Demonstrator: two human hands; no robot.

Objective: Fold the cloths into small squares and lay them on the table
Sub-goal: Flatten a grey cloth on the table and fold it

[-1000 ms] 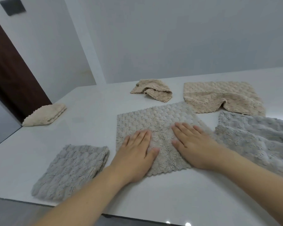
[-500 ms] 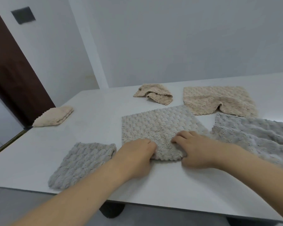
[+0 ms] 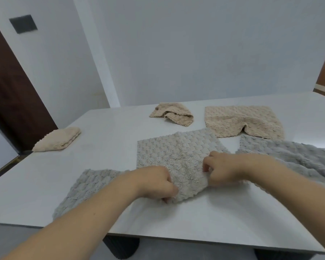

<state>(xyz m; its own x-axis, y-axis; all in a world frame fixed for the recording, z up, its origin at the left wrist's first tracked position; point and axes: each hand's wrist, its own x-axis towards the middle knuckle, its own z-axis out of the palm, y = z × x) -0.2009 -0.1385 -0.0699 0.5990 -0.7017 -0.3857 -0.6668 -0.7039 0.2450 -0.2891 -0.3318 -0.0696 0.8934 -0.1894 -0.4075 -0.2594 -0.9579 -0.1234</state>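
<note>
Pinching grey cloth [image 3: 178, 154], both hands [image 3: 154, 182] [image 3: 223, 169] curl knuckles-up.

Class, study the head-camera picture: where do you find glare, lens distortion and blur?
Head view: a bright glare patch on the white table at right; wide-angle bending tilts the wall corner and dark brown door; slight softness on both hands, left and right, pinching the grey textured cloth.

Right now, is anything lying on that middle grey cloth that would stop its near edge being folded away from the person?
Nothing visible. Both hands, left hand and right hand, pinch the near edge of the middle grey cloth; its far half lies bare.
</note>
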